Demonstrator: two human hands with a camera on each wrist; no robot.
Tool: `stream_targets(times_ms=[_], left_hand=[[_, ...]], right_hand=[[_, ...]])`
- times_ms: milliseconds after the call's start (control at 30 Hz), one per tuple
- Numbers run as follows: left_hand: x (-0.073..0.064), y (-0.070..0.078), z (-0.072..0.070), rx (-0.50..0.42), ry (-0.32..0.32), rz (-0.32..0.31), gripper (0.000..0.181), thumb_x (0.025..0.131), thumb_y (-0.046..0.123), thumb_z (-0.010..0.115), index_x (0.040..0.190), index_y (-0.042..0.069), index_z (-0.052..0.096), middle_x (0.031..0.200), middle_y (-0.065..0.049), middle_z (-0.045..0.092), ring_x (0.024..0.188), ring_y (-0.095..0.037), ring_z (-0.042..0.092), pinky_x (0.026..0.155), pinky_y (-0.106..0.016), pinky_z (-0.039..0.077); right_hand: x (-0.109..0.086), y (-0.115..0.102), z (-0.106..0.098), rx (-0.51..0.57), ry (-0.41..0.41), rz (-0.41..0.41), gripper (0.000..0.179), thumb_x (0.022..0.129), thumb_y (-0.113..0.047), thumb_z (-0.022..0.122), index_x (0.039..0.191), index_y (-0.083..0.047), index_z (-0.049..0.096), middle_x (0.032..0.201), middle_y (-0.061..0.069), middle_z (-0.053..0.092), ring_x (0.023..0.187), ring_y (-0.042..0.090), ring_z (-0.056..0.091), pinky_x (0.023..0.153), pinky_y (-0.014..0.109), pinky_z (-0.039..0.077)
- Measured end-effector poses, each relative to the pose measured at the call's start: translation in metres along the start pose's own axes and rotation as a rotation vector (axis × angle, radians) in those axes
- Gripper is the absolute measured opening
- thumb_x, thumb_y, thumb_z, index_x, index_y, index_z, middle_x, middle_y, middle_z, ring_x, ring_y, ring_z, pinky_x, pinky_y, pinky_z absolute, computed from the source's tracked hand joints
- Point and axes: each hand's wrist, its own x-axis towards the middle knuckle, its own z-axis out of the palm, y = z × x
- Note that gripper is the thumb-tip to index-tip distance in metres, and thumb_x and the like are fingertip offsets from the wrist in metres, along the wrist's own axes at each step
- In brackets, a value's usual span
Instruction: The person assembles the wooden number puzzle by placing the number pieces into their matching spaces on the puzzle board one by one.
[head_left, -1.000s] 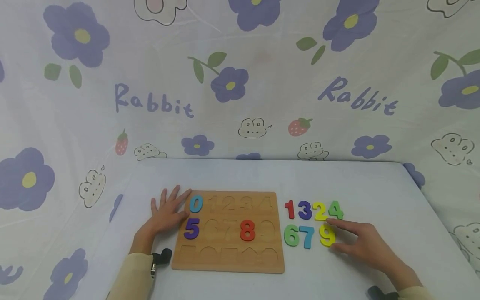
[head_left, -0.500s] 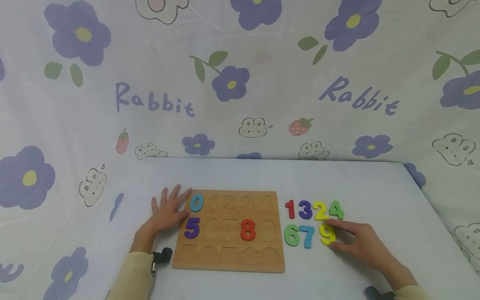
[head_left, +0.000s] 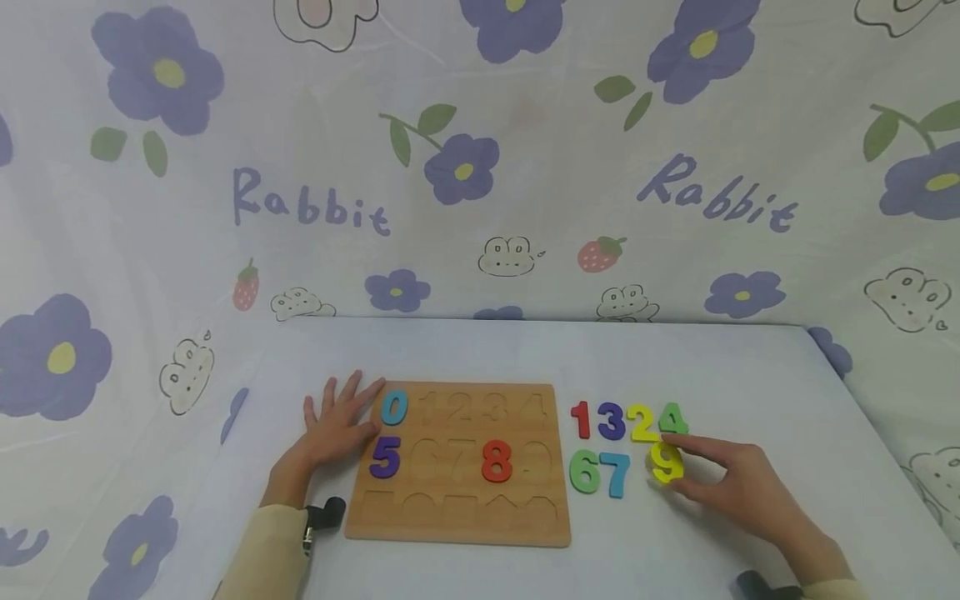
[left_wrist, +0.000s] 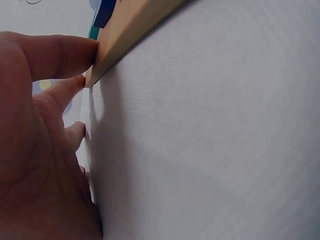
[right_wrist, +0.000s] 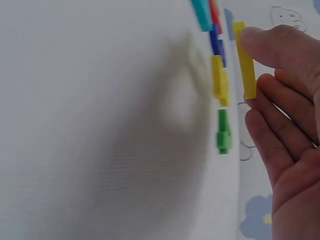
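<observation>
My right hand (head_left: 738, 483) pinches a yellow number 9 (head_left: 667, 462) between thumb and fingertips. In the right wrist view the yellow 9 (right_wrist: 245, 60) is lifted off the white table, its edge toward the camera. My left hand (head_left: 337, 425) lies with fingers spread at the left edge of the wooden number board (head_left: 450, 533); in the left wrist view its thumb and a finger touch the board's side (left_wrist: 115, 50). On the board sit a blue 0 (head_left: 393, 407), a purple 5 (head_left: 385, 457) and a red 8 (head_left: 497, 461); its other outlines show bare wood.
Right of the board lie a red 1 (head_left: 581, 419), a purple 3 (head_left: 612, 421), a yellow 2 (head_left: 642, 423) and a green 4 (head_left: 673, 418) in a row. Below them are a green 6 (head_left: 585, 472) and a blue 7 (head_left: 615, 475). A flower-patterned cloth (head_left: 435, 75) hangs behind the table.
The yellow 9 lay flat on the table between my right fingertips; now it is raised in their pinch and has shifted slightly right and up. My left hand stays at the board.
</observation>
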Motion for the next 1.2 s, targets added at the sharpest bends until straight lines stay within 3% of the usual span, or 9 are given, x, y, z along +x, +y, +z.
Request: stream_targets(times_ms=[233, 433, 767, 1067, 1200], left_hand=[[0.0, 0.0, 0.0, -0.016, 0.001, 0.014, 0.074, 0.103, 0.035, 0.059, 0.173, 0.024, 0.035, 0.184, -0.023, 0.008, 0.165, -0.06, -0.014, 0.12, -0.083, -0.023], [-0.002, -0.002, -0.001, -0.01, 0.005, 0.019, 0.075, 0.103, 0.036, 0.059, 0.173, 0.026, 0.035, 0.184, -0.022, 0.008, 0.165, -0.059, -0.014, 0.121, -0.082, -0.022], [-0.006, 0.009, -0.006, -0.025, -0.013, 0.004, 0.074, 0.102, 0.03, 0.06, 0.172, 0.022, 0.036, 0.183, -0.026, 0.008, 0.164, -0.061, -0.013, 0.121, -0.083, -0.022], [-0.004, 0.005, -0.003, -0.012, -0.014, 0.004, 0.074, 0.103, 0.034, 0.058, 0.173, 0.024, 0.035, 0.184, -0.022, 0.006, 0.165, -0.058, -0.015, 0.121, -0.081, -0.024], [-0.004, 0.005, -0.003, -0.024, -0.006, 0.017, 0.074, 0.103, 0.034, 0.059, 0.173, 0.023, 0.036, 0.183, -0.024, 0.007, 0.164, -0.061, -0.014, 0.12, -0.083, -0.023]], right_hand=[[0.002, -0.025, -0.019, -0.019, 0.033, -0.049, 0.06, 0.082, -0.019, 0.098, 0.138, -0.015, 0.077, 0.134, 0.009, 0.08, 0.126, 0.042, 0.074, 0.103, 0.064, 0.059], [0.007, -0.051, -0.022, -0.026, 0.052, -0.089, 0.061, 0.082, -0.02, 0.098, 0.139, -0.015, 0.077, 0.134, 0.01, 0.08, 0.124, 0.041, 0.075, 0.102, 0.064, 0.06], [0.012, -0.082, -0.007, 0.017, 0.101, -0.117, 0.062, 0.081, -0.016, 0.098, 0.139, -0.016, 0.077, 0.133, 0.005, 0.081, 0.12, 0.034, 0.077, 0.101, 0.06, 0.062], [0.025, -0.099, 0.015, 0.067, 0.12, -0.159, 0.064, 0.081, -0.018, 0.099, 0.141, -0.019, 0.076, 0.129, -0.004, 0.081, 0.11, 0.022, 0.079, 0.1, 0.055, 0.064], [0.03, -0.107, 0.023, 0.098, 0.1, -0.163, 0.064, 0.083, -0.019, 0.098, 0.142, -0.021, 0.075, 0.133, -0.004, 0.08, 0.113, 0.023, 0.079, 0.101, 0.054, 0.064]])
